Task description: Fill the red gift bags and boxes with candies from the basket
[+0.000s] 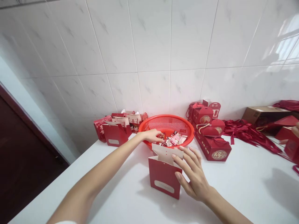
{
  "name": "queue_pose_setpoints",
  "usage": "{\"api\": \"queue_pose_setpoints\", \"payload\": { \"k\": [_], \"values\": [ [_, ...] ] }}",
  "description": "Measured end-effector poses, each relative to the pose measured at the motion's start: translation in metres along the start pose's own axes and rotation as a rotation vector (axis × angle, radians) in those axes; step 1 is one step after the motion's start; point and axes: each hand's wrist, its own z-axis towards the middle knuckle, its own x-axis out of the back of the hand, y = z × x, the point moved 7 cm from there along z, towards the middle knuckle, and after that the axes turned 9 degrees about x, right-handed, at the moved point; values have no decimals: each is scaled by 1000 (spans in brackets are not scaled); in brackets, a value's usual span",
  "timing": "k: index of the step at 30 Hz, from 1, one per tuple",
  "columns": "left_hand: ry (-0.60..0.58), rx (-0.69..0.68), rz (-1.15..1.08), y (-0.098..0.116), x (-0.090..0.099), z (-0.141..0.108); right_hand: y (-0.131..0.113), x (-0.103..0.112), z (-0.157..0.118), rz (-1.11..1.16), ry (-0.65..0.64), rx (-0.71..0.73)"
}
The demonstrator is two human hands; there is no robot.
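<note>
My left hand (153,135) reaches over the near-left rim of a red plastic basket (163,117), its fingers apart above the wrapped candies (175,139) inside. Whether a fingertip touches a candy I cannot make out. In front of the basket stands a red paper gift box (164,179), upright, its top open and a pale flap raised at the back. My right hand (192,174) rests against the box's right side with fingers spread, the fingertips at the flap and the thumb by the right edge. What lies inside the box is hidden.
Several red gift boxes (115,134) stand at the back left. Handled red boxes (213,149) sit right of the basket. Dark red ribbons (249,133) and a brown carton (259,116) lie farther right. Another person's hand (295,130) shows at the right edge. A tiled wall (154,90) borders the white table.
</note>
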Motion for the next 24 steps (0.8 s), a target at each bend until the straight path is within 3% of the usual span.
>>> {"api": "queue_pose_setpoints", "payload": {
  "k": [2, 5, 12, 17, 24],
  "values": [
    [-83, 68, 86, 3, -11, 20, -1, -1, -1, 8, -3, -2],
    [-93, 94, 157, 18, -19, 40, 0, -3, -3, 6, -11, -17],
    [-146, -22, 300, 44, -37, 51, 1, -4, -4, 30, -4, -33],
    [-10, -41, 290, 40, -33, 54, 2, -3, -4, 36, -6, -58],
    [253, -7, 20, 27, -8, 49, 5, -3, -5, 23, -7, -74]
  ]
}}
